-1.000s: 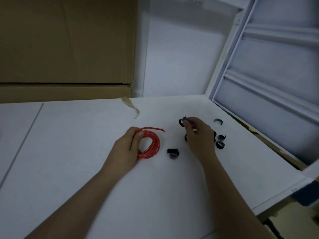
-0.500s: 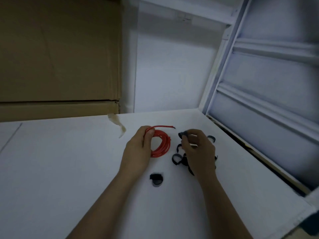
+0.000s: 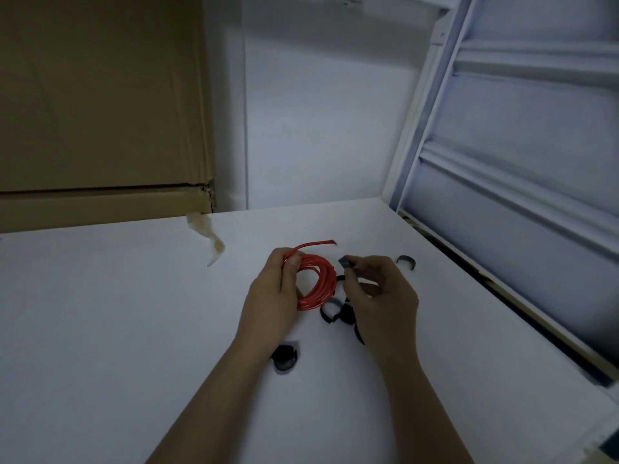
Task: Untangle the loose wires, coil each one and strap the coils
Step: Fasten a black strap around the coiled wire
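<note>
At centre frame the left hand (image 3: 273,289) pinches the red wire coil (image 3: 316,283) on the worktop (image 3: 117,313). The right hand (image 3: 382,293), just to its right, pinches a dark strap (image 3: 346,262). The coil's open rim lies immediately left of the strap, so the right hand is nearer for wrapping.

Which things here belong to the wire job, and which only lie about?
Job: red wire coil held by left hand; black strap pinched by right hand; spare straps on table.
Lying about: cardboard box; tape scrap.
</note>
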Available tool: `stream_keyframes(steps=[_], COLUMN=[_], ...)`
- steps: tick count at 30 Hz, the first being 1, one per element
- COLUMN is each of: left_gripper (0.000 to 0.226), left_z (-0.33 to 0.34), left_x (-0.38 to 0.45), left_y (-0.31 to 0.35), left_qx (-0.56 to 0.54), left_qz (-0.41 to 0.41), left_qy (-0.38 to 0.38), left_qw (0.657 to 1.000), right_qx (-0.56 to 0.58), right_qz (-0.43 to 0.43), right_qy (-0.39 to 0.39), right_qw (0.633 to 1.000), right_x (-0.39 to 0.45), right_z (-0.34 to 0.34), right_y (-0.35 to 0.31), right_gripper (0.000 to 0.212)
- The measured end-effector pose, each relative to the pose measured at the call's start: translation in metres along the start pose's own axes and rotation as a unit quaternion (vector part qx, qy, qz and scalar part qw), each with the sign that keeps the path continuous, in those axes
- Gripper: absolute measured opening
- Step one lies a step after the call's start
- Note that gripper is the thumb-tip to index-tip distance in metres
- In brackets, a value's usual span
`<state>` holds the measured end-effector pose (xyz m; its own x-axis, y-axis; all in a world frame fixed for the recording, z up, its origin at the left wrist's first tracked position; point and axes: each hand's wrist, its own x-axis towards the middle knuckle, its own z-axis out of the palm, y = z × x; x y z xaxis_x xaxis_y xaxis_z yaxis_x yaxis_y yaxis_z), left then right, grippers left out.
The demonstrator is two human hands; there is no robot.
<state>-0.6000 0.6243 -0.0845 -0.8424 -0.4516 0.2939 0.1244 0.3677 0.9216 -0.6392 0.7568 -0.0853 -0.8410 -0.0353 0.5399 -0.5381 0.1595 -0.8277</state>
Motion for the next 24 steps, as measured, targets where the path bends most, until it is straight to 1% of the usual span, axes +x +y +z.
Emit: stream_keyframes(steps=[5, 9, 12, 16, 17, 19, 21, 22, 24], left_gripper=[0.019, 0.019, 0.019, 0.025, 0.025, 0.025, 0.025, 0.025, 0.025], left_z=[0.000, 0.002, 0.000, -0.004, -0.005, -0.005, -0.006, -0.006, -0.006], left_x=[-0.001, -0.003, -0.001, 0.001, 0.001, 0.002, 0.004, 0.004, 0.005], left_y=[-0.002, -0.002, -0.001, 0.000, -0.001, -0.002, -0.004, -0.005, -0.004], left_qx=[-0.015, -0.010, -0.009, -0.010, 0.004, 0.039, 0.059, 0.067, 0.081], left_qz=[0.012, 0.031, 0.043, 0.056, 0.063, 0.073, 0.083, 0.089, 0.108], left_qy=[-0.012, -0.049, -0.054, -0.077, -0.083, -0.084, -0.080, -0.080, -0.082], left_qw=[1.000, 0.998, 0.998, 0.995, 0.995, 0.993, 0.992, 0.991, 0.987], right_qx=[-0.032, -0.006, -0.007, -0.035, -0.040, -0.041, -0.012, 0.001, -0.020], right_qz=[-0.045, -0.027, -0.045, -0.058, -0.056, -0.053, -0.048, -0.051, -0.083], right_qy=[-0.012, 0.000, 0.014, 0.018, 0.034, 0.094, 0.140, 0.136, 0.077], right_qw=[0.998, 1.000, 0.999, 0.998, 0.997, 0.993, 0.989, 0.989, 0.993], right_x=[-0.003, -0.003, 0.000, 0.002, 0.003, 0.006, 0.010, 0.012, 0.010], right_z=[0.001, 0.002, 0.002, 0.002, 0.001, 0.000, -0.001, -0.001, 0.003], right_y=[-0.002, -0.002, -0.001, 0.000, -0.001, -0.004, -0.009, -0.011, -0.013], right_gripper=[0.023, 0.024, 0.022, 0.011, 0.009, 0.007, 0.010, 0.011, 0.012])
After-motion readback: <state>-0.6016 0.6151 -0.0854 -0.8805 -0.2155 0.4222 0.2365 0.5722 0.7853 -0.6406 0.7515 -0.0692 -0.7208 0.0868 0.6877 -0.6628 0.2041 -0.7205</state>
